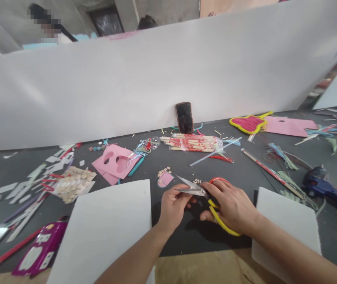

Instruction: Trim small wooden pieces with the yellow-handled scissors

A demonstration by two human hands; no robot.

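My right hand (pixel 230 207) is closed round a pair of scissors (pixel 199 190) with red and yellow handles, blades parted and pointing left. My left hand (pixel 174 205) is pinched at the blades, holding something small that I cannot make out. Both hands hover over the dark table (pixel 239 165) near its front edge. Just beyond the blades lies a small pink cut-out (pixel 165 178) with tiny beads round it.
White foam sheets lie at left (pixel 106 225) and right (pixel 287 221) of my hands. Pink paper with holes (pixel 117 162), a bundle of sticks (pixel 192 142), a phone (pixel 184 117) against the white partition, a blue glue gun (pixel 322 183) and scattered scraps surround them.
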